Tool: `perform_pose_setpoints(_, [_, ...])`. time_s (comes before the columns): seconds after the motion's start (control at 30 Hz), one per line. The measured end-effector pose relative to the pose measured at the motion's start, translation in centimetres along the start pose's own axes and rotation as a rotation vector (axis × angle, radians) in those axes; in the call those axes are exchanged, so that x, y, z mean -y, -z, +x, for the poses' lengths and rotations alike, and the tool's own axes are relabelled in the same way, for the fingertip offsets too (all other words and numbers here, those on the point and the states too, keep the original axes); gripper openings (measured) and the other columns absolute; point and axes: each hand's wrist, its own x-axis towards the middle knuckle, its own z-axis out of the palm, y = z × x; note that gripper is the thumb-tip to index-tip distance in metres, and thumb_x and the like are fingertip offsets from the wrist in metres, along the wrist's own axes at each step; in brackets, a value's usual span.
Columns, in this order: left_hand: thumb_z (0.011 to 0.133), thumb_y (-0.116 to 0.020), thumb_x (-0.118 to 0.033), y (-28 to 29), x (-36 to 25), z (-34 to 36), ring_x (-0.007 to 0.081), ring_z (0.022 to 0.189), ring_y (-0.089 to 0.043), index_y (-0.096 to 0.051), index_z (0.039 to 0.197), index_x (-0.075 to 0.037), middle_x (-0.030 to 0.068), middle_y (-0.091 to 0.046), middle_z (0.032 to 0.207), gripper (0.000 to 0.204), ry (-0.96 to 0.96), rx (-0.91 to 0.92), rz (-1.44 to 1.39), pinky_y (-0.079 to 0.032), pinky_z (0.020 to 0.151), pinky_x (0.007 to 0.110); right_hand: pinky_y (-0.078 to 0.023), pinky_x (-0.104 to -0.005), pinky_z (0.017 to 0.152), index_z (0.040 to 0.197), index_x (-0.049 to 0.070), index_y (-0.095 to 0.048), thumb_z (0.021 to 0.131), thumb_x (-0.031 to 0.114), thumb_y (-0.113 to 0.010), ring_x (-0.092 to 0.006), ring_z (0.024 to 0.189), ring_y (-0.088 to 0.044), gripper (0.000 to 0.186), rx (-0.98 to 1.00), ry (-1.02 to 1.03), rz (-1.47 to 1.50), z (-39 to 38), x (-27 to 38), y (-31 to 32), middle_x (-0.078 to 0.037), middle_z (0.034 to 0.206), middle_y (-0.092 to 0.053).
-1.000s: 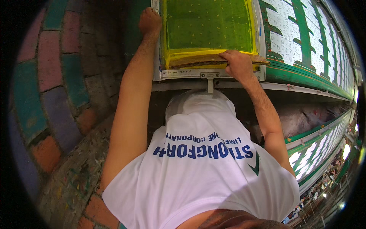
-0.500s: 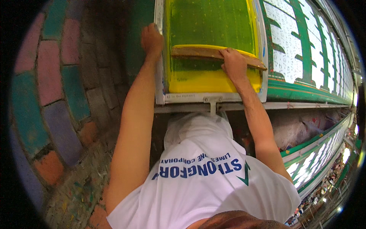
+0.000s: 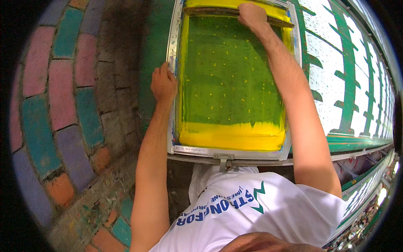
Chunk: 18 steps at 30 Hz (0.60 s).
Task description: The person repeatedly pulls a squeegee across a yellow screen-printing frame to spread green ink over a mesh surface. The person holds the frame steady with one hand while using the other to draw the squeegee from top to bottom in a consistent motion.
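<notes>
Here, right fingers [image 3: 243,17] gripping wooden squeegee [image 3: 214,11], left fingers [image 3: 157,73] closed on metal frame [image 3: 252,154], green mesh [image 3: 233,75] (yellow-smeared).

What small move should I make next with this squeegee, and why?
Perhaps lift the squeegee over the yellow ink just beyond it: your right hand holds it near the far end of the frame, with little room ahead, and your left hand is at the frame's left edge.

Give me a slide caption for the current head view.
Right hand grips a squeegee near the far end of a yellow-inked green screen; left hand at the left edge of its frame.
</notes>
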Motion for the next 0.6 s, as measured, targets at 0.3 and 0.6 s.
perform_pose_setpoints(0.3, [0.103,-0.058,-0.014,-0.1,-0.1,-0.3,0.0389,0.098,-0.064,-0.068,0.133,-0.012,0.0159,-0.063,0.102,0.032,-0.002,-0.049,0.026,-0.055,0.081,0.053,-0.062,-0.0538,0.076,0.099,0.009,-0.079,0.081,0.019,-0.077,-0.0412,0.091,-0.076,0.021,0.012,0.016,-0.025,-3.1,1.1,-0.7,-0.019,0.093,-0.077])
perform_pose_setpoints(0.6, [0.104,-0.056,-0.015,0.5,-0.6,-0.5,0.0388,0.099,-0.064,-0.068,0.133,-0.012,0.0156,-0.062,0.101,0.032,-0.002,-0.021,0.055,-0.056,0.081,0.053,-0.062,-0.0533,0.084,0.101,0.007,-0.080,0.080,0.025,-0.080,-0.0413,0.096,-0.076,0.027,0.067,-0.008,0.009,4.3,-4.1,0.5,-0.023,0.100,-0.077])
